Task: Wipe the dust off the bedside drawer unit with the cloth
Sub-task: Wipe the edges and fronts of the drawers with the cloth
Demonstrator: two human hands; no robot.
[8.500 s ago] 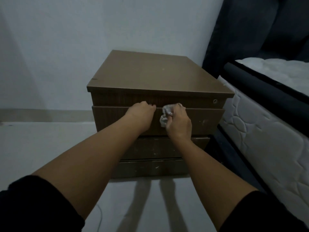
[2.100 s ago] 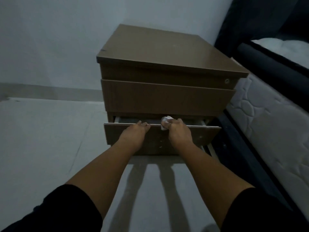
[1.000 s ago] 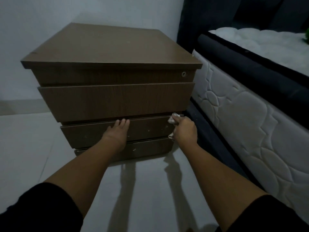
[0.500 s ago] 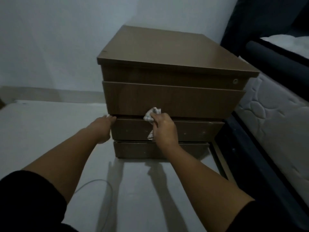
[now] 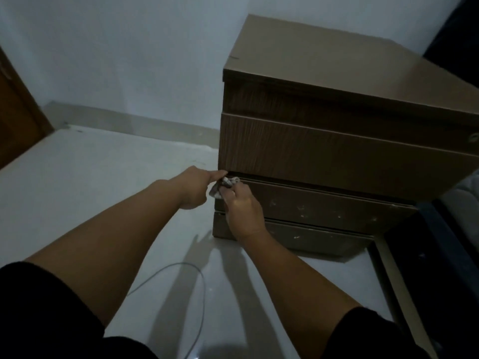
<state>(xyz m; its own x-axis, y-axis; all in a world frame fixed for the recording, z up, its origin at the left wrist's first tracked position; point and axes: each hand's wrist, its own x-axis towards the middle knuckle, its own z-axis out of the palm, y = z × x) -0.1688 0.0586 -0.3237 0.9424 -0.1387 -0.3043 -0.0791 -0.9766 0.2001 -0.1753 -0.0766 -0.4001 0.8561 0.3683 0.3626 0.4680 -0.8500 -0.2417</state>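
Two hands meet at the left front corner of the drawer unit (image 5: 324, 151). Right hand (image 5: 243, 208) clenched on the cloth (image 5: 220, 189). Left hand (image 5: 198, 186) pinching it too. Soft, light, floppy. Best held bunched up, pressed flat on the wood.

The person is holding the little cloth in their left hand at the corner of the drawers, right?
Not quite. The head view shows the cloth bunched in the right hand, not the left hand. It is at the front left corner of the drawer unit.
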